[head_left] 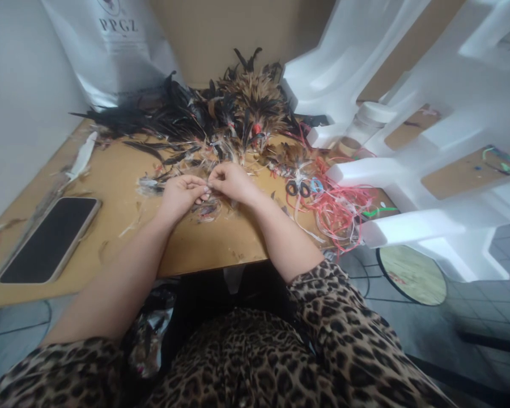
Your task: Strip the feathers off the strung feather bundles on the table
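My left hand (pixel 181 195) and my right hand (pixel 233 182) meet over the table, fingertips pinched close together. Whatever sits between the fingers is too small and blurred to name. Just beyond them lies a wide heap of dark feathers (pixel 187 116), with a bundle of brown feathers (pixel 257 93) standing up at its right. Loose feather scraps (pixel 208 209) are scattered on the tabletop under my hands. To the right of my right hand are small scissors with black finger loops (pixel 298 188), beside a tangle of pink and white strings (pixel 340 207).
A phone (pixel 51 241) lies on the wooden table (pixel 123 249) at the left, near a white feather (pixel 84 156). Behind stands a large printed bag (pixel 119 62). White foam pieces (pixel 403 170) and a lidded jar (pixel 368 124) crowd the right. A round stool (pixel 412 275) stands below.
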A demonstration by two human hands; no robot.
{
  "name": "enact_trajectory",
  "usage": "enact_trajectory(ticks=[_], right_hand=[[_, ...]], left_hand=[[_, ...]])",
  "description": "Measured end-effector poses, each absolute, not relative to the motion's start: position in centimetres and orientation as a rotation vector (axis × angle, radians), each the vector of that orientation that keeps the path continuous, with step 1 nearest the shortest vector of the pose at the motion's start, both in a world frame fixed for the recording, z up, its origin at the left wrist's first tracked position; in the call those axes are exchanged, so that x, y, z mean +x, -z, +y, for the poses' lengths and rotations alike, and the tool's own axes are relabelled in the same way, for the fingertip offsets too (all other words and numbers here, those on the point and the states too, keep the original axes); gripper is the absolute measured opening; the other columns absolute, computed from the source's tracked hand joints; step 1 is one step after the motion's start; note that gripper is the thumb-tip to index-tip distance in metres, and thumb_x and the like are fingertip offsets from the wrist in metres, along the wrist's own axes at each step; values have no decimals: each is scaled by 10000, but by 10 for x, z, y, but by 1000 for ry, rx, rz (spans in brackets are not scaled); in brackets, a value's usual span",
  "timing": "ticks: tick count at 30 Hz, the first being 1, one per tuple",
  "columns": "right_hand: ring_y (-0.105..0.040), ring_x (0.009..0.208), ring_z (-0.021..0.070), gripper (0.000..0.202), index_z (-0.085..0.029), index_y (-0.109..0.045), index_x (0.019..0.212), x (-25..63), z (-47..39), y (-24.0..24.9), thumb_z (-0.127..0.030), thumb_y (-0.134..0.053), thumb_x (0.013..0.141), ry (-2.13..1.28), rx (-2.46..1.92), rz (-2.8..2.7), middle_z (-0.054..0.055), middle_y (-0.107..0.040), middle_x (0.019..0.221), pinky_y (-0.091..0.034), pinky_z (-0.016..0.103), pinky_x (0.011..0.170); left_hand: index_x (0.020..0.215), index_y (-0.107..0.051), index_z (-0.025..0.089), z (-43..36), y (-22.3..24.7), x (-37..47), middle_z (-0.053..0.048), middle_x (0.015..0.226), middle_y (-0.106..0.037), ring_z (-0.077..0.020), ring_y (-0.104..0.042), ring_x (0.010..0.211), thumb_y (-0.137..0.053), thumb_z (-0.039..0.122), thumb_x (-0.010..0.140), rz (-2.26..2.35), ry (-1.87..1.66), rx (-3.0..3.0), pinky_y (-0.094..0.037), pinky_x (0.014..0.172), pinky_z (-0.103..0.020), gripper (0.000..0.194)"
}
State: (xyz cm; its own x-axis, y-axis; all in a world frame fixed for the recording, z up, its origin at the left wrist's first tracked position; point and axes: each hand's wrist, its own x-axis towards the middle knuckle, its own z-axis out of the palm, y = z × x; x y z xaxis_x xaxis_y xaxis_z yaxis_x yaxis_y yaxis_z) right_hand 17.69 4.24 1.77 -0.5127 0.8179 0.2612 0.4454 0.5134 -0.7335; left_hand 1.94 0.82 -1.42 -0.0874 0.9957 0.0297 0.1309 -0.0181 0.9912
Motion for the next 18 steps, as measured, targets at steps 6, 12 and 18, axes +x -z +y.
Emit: enact_trajectory(ticks=[6, 12, 18], right_hand=[[-505, 637, 87, 130, -126, -648, 680, 170, 39, -16, -208, -552, 711, -797, -1051, -2082, 5, -615, 673, -371, 214, 638], [-520, 628, 81, 133, -122, -641, 728, 168, 49, -4, -225, -560, 709, -1007, -997, -1930, 1, -618, 674, -394, 197, 606], [-520, 621, 71, 154, -116, -651, 800, 173, 52, -3, -191, -573, 690, -1098, -946, -1972, 0, -631, 711, -408, 193, 618]], left_hand=[[754, -677, 124, 8, 18, 19, -32, 574, -635, -95, -561, 497, -695, 247, 611, 1351, -1189, 1359, -439, 490, -203, 189], [713, -668, 129, 9, 19, 17, -27, 563, -626, -90, -543, 480, -734, 263, 571, 1356, -1197, 1327, -430, 488, -206, 206], [711, -662, 126, 9, 16, 19, -37, 569, -626, -97, -551, 490, -726, 293, 588, 1348, -1250, 1283, -415, 481, -206, 217]])
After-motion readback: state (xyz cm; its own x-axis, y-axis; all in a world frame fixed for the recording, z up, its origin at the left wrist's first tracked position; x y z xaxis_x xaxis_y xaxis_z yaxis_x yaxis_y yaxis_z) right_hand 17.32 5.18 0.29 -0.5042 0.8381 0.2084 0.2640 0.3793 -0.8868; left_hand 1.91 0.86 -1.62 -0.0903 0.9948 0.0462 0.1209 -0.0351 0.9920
